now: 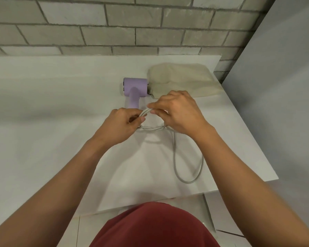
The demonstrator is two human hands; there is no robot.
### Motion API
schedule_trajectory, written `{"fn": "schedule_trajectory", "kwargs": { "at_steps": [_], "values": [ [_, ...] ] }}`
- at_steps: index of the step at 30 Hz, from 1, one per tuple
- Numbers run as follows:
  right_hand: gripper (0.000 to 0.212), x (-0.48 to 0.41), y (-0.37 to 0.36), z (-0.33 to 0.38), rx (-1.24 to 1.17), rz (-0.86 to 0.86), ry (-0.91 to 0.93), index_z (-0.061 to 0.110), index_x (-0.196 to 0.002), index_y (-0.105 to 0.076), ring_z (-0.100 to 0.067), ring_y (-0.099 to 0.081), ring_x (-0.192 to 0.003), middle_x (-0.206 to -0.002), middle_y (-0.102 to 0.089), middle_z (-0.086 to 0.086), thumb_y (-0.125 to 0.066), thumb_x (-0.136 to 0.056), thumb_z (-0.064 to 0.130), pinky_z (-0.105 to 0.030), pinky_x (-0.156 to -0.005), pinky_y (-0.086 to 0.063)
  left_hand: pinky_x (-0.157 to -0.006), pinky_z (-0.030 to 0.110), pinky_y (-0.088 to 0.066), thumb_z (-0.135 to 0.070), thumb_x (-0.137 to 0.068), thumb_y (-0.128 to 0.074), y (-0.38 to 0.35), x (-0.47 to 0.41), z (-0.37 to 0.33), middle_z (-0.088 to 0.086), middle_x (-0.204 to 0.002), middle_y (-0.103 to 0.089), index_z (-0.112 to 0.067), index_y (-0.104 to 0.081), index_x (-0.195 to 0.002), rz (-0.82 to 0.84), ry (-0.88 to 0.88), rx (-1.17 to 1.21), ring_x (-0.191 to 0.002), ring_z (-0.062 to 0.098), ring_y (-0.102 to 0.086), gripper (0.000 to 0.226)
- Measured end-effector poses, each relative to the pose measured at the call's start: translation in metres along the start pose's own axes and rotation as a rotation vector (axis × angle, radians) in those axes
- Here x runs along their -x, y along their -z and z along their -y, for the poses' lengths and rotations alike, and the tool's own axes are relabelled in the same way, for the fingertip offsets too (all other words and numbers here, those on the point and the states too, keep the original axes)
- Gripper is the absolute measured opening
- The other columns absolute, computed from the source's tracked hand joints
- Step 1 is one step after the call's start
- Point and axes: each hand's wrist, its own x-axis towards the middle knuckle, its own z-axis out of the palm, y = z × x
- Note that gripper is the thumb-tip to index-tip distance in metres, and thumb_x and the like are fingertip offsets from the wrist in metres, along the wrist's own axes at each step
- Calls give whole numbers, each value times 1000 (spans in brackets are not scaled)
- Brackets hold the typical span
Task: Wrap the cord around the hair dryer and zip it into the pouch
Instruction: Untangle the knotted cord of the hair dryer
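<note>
From the head camera, your left hand [122, 124] and your right hand [177, 111] are both closed on the same bundle of the grey cord [188, 163], fingers pinching its coiled loops between them. A free loop hangs down below your right hand on the white table [43, 107]. The purple hair dryer [135, 90] lies just beyond your grip, and the beige pouch [184, 81] lies behind your right hand, touching the dryer.

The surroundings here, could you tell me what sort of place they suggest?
Probably a home bathroom or utility corner: a plain white counter against a grey tiled wall, with a lilac hair dryer beside its fabric pouch.
</note>
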Motion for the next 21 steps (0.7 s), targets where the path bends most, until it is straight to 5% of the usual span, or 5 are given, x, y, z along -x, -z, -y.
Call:
{"fn": "schedule_trajectory", "kwargs": {
  "at_steps": [4,8,15,19,21],
  "values": [
    [19,6,8,-9,-454,124,-316,37,-113,-80,-2,-71,-102,-109,-78,18,-74,-96,35,-35,-92,-56,-75,37,-54,-35,-103,-60,-4,-1,0,-8,-76,-69,-39,-76,-105,12,7,61,-75,19,-64,17],
    [17,15,7,-10,-623,119,-402,30,-109,-82,7,-70,-98,-105,-79,19,-76,-95,24,-23,-92,-55,-73,35,-52,-33,-103,-60,-11,0,-4,-2,-75,-68,-39,-77,-113,15,25,104,-72,18,-60,20],
    [18,27,4,-13,-198,-138,-190,27,-110,-80,-20,-68,-86,-99,-71,7,-66,-99,30,-44,-67,-58,-72,41,-51,-25,-104,-55,-22,5,2,14,-84,-72,-22,-77,-106,-98,113,43,-76,32,-62,22],
    [14,25,23,-26,-510,-268,-282,18,-110,-78,-9,-68,-85,-99,-74,10,-67,-101,21,-35,-81,-57,-54,23,-38,-33,-105,-55,-19,12,10,0,-64,-61,-27,-75,-93,-160,164,101,-53,13,-46,24],
    [13,25,32,-33,-649,-346,-390,23,-111,-74,-9,-67,-85,-95,-72,14,-65,-103,19,-35,-84,-57,-55,13,-38,-33,-104,-58,-19,15,9,-9,-65,-65,-30,-74,-90,-162,195,148,-57,2,-56,21]
  ]
}}
